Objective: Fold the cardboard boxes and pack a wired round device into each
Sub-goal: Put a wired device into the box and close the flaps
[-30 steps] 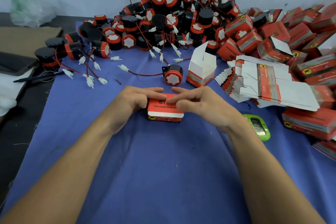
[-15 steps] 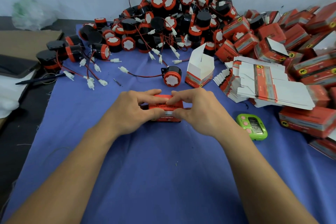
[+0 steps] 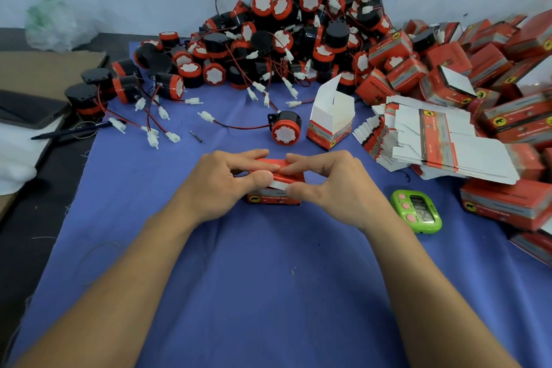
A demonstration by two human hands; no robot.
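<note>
Matt blue cloth (image 3: 268,278) (loose threads at edges), printed cardboard box (image 3: 273,199), glossy green plastic timer (image 3: 416,210)

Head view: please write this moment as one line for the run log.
step: tucking lid flap | left hand: grips red box | right hand: pinches red box lid | support: blue cloth

A red box (image 3: 276,188) on the blue cloth (image 3: 268,278) is pinched at its top flap by the left hand (image 3: 222,184) and right hand (image 3: 334,188), a green timer (image 3: 416,210) lying nearby.
</note>
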